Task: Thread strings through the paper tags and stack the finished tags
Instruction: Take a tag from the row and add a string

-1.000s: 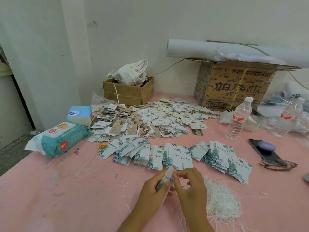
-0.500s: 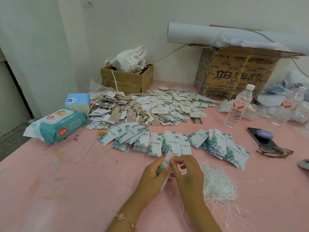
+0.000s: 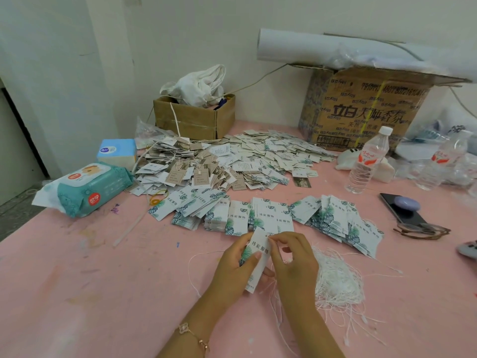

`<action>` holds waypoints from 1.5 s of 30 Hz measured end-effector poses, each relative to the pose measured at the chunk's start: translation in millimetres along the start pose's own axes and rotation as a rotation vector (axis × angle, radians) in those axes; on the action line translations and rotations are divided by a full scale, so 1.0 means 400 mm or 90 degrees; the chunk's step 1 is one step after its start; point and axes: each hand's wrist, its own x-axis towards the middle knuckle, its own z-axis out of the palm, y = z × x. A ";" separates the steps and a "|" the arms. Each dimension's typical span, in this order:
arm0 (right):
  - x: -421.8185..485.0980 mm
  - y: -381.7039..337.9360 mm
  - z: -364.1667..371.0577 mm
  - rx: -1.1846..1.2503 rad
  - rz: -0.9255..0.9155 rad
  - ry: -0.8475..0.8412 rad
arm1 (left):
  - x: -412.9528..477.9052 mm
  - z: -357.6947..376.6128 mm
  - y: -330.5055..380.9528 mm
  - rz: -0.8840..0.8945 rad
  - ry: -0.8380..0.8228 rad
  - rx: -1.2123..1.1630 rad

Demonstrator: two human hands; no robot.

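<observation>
Cloth (image 3: 198,86), crumpled white, fills the brown cardboard box (image 3: 191,120) at eleven o'clock; left hand (image 3: 232,270) grips a leaf-printed white paper tag (image 3: 259,250), right hand (image 3: 294,262) pinches its top.

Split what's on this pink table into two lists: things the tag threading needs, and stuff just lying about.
Job: paper tag, gripped by left hand, pinched at its top by right hand; string pile; fanned leaf-print tags; loose tag heap.
Lying about: wipes pack; tissue box; water bottle; phone; glasses; small cardboard box.
</observation>
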 end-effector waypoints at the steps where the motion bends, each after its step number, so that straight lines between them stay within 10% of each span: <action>1: 0.001 0.001 0.000 0.002 -0.001 0.007 | 0.000 0.000 0.001 0.001 -0.001 -0.004; 21: 0.006 -0.001 -0.007 -0.035 -0.031 0.009 | -0.004 0.000 0.018 0.036 -0.041 -0.023; 30: 0.033 0.007 -0.024 0.379 0.475 -0.176 | 0.002 -0.006 0.010 0.010 -0.029 -0.007; 45: 0.032 -0.014 -0.027 0.589 0.615 -0.259 | 0.013 -0.018 0.026 -0.136 -0.061 -0.209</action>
